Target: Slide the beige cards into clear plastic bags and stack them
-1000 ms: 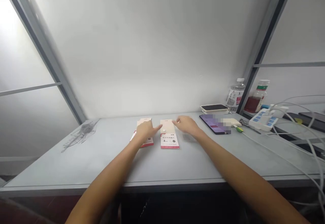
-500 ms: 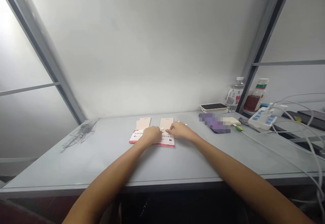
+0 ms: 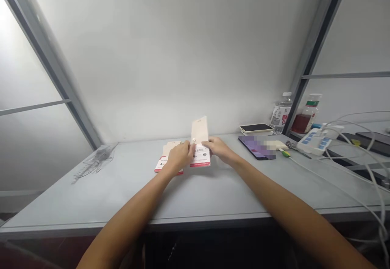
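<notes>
A flat packet (image 3: 200, 131), pale pink above with a white, red-edged printed lower part, is held raised and tilted just above the desk. My left hand (image 3: 182, 155) pinches its left edge, the thumb near a small white spot on the front. On the right edge, my right hand (image 3: 217, 148) grips it with the thumb across the front. Similar packets (image 3: 161, 164) lie on the desk beneath and beside my left hand, partly hidden by it.
The grey desk (image 3: 122, 198) meets a white wall behind. To the right are a purple-screened phone (image 3: 254, 149), another phone (image 3: 256, 128), a clear bottle (image 3: 280, 114), a jar (image 3: 307, 114), a power strip (image 3: 315, 139) and white cables. Crumpled clear plastic (image 3: 96, 163) lies left.
Both hands have closed on the right-hand packet and lifted it off the desk, tipping its top upward. The packets on the left have stayed in place.
</notes>
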Available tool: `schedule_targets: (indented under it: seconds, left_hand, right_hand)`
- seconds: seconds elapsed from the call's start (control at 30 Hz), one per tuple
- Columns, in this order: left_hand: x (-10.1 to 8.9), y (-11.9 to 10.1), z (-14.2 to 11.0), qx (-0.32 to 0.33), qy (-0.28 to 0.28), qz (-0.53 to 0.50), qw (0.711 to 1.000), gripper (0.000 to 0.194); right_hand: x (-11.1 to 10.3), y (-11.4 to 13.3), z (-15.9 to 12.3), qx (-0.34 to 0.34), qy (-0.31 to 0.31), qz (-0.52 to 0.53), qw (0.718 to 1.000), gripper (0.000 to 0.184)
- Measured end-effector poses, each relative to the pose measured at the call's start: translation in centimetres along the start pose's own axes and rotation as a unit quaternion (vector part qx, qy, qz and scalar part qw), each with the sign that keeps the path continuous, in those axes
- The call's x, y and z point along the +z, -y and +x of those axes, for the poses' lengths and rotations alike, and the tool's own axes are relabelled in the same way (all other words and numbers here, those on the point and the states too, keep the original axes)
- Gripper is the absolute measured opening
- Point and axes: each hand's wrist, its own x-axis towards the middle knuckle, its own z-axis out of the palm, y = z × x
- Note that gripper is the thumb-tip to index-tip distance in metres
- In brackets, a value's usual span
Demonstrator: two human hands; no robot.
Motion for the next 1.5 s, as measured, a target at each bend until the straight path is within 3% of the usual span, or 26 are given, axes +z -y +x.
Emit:
schedule_targets:
  seconds: [0.1,0.3,0.47,0.9,1.1,1.23,1.5]
  left_hand:
    - [0.1,-0.2,-0.1,-0.018,0.000,-0.018,1.000,0.042]
    - [0.3,0.0,0.0,0.028,-0.002,-0.027,0.999,0.033]
    - [0.9,0.2,0.1,0.087,0.000,0.010,0.996,0.026]
    - [0.3,-0.2,-0.1,0.083,0.034,0.012,0.996,0.028]
    - [0.3,0.1,0.2,0.061,0.022,-0.107,0.992,0.031]
    - [0.6,0.5,0.8,-0.005,-0.006,-0.182,0.983,0.031]
    - [0.1,1.5,1.4,-0.073,-0.038,-0.291,0.953,0.035]
  right_hand:
    - [0.7,0.1,-0.3,-0.007,0.033,0.040,0.999,0.012]
    - [1.1,0.0,-0.5,-0.010,-0.005,0.044,0.999,0.010]
    - [1.6,-0.1,-0.9,0.011,0.002,0.015,1.000,0.023]
    - [1.5,0.5,-1.6,-0.030,-0.016,-0.088,0.996,0.024]
    - [1.2,-0.3,-1.1,-0.071,0.015,-0.040,0.997,0.024]
    - [1.0,-0.5,-0.9,-0.085,0.031,-0.001,0.996,0.027]
    - [0.7,0.7,-1.0,-0.077,-0.024,0.051,0.995,0.032]
